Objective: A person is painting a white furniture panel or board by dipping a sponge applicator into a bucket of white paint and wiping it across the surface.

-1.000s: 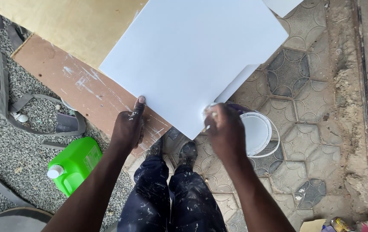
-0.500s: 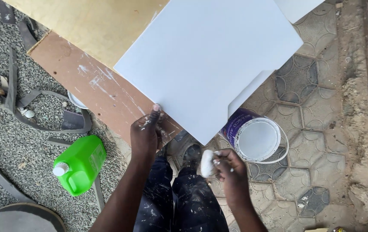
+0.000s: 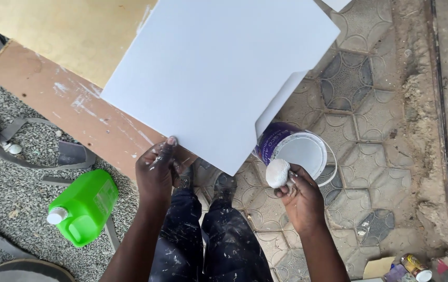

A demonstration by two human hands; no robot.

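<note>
Head view: the left hand (image 3: 156, 169) pinches the near edge of the big flat white board (image 3: 218, 78) on the brown table (image 3: 67, 104). The right hand (image 3: 301, 198) grips a small white paint-soaked pad (image 3: 277, 173) beside the open paint can (image 3: 299, 151). Best to hold the board steady and wipe softly.

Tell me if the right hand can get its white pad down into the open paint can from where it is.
Probably yes. The right hand holds the white pad just beside the paint can, whose top is open; the white board's corner overhangs only its far edge.
</note>
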